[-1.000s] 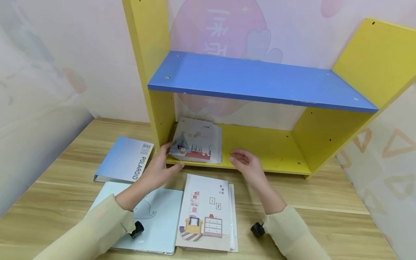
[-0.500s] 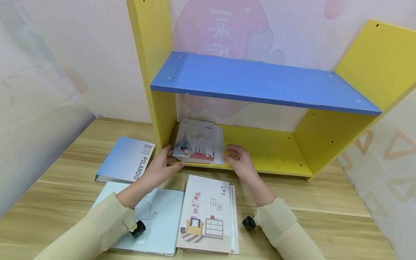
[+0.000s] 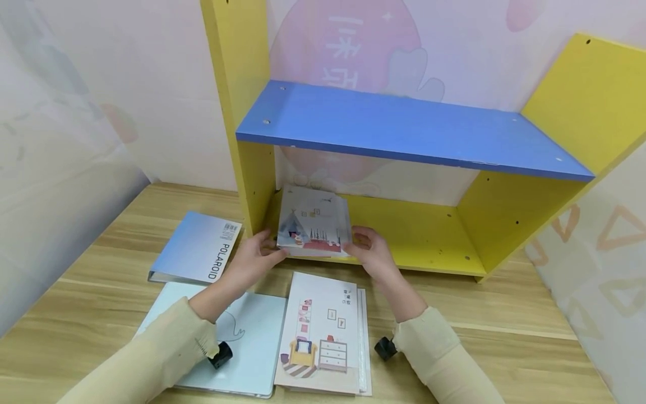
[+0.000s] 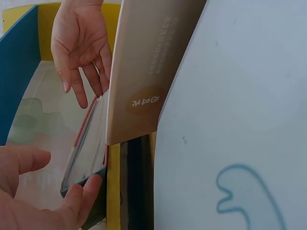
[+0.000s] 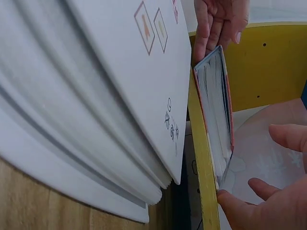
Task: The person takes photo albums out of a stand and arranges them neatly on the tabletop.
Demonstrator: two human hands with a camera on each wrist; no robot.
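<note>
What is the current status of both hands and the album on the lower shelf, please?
Left hand and right hand grip the tent-picture album by its sides, front edge lifted off the yellow lower shelf. Nothing in the way.

Booklet (image 3: 314, 227) in shelf (image 3: 404, 126) bottom-left; binder (image 3: 195, 247) left, outside.

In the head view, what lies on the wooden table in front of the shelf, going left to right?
Blue Polaroid binder → pale blue folder with a line drawing → white album with a furniture picture. Behind them, both hands hold a booklet at the shelf's edge.
</note>
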